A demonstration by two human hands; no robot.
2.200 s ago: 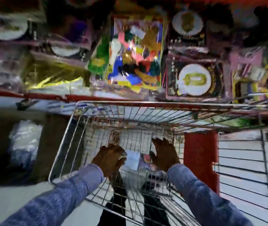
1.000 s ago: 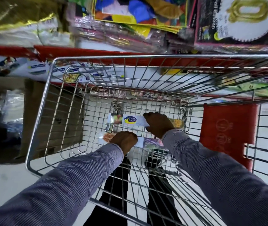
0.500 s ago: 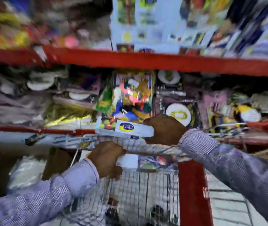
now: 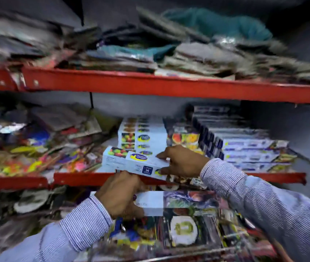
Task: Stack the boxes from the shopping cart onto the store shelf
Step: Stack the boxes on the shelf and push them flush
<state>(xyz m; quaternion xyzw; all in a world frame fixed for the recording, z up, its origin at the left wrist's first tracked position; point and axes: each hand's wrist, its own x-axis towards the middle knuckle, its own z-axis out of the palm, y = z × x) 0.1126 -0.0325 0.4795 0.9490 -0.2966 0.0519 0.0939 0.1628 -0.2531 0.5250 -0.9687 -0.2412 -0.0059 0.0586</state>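
Note:
My right hand (image 4: pixel 180 163) grips the right end of a long light-blue box (image 4: pixel 131 160) with a fruit picture and a yellow-blue logo, held at the front edge of the middle red shelf (image 4: pixel 82 178). My left hand (image 4: pixel 122 195) grips the left end of a second long box (image 4: pixel 169 203), white with vegetable pictures, held lower, below that shelf edge. Just behind the raised box stands a stack of matching light-blue boxes (image 4: pixel 142 137) on the shelf. The shopping cart's rim (image 4: pixel 169 257) barely shows at the bottom.
Dark-ended long boxes (image 4: pixel 244 146) are stacked to the right of the light-blue stack. Colourful party packets (image 4: pixel 37 157) fill the shelf's left side. The upper red shelf (image 4: pixel 150 86) carries flat packets. Foil balloon packs (image 4: pixel 184 229) hang below.
Both hands went into the cart, each took hold of a box, and lifted them. The view swung up from the cart to the shelves; the right hand's box now sits at the middle shelf.

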